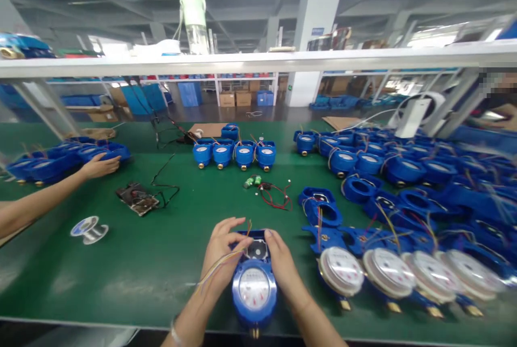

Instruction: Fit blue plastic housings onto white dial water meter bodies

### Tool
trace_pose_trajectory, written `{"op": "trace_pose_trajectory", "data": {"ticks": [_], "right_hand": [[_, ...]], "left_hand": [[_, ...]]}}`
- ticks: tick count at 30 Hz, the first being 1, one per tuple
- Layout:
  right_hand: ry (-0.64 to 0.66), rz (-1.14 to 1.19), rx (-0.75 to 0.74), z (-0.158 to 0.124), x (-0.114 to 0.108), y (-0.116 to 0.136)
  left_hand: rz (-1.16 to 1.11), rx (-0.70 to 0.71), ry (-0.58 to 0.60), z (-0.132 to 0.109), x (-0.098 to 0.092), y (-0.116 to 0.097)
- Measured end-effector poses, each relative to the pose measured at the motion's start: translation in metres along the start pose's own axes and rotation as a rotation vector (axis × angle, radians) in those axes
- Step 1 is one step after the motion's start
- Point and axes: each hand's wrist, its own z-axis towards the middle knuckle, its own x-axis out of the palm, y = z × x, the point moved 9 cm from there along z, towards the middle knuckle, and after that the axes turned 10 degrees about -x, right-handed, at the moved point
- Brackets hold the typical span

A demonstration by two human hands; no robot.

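A blue water meter (254, 287) with a white dial sits at the near edge of the green table (133, 271), between my hands. My left hand (220, 258) curls against its left side, fingers closed on a bundle of thin coloured wires (220, 265) that run from the meter's open upper part. My right hand (283, 266) grips the right side, fingertips at the open compartment (257, 249).
Rows of blue meters (388, 271) fill the right side; four more (234, 154) stand at the centre back. Another person's hand (99, 166) reaches meters at far left. A solder spool (89, 228), a circuit board (137, 199) and loose red wires (274, 196) lie nearby.
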Motion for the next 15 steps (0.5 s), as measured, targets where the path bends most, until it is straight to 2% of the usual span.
{"op": "trace_pose_trajectory", "data": {"ticks": [2, 4, 7, 11, 15], "right_hand": [[-0.036, 0.006, -0.005, -0.001, -0.001, -0.007], [-0.069, 0.013, -0.02, -0.002, -0.002, -0.012], [-0.059, 0.017, -0.049, -0.002, 0.0, -0.01], [-0.01, 0.038, -0.044, -0.003, 0.005, -0.003], [-0.002, 0.029, -0.038, -0.003, 0.006, 0.001]], "left_hand": [[-0.136, -0.037, -0.048, -0.004, -0.001, 0.006], [-0.262, -0.124, -0.168, -0.007, -0.007, 0.019], [-0.342, -0.185, -0.272, -0.012, -0.012, 0.031], [-0.428, -0.173, -0.171, -0.014, -0.008, 0.034], [-0.86, -0.433, -0.034, -0.022, 0.01, 0.058]]}}
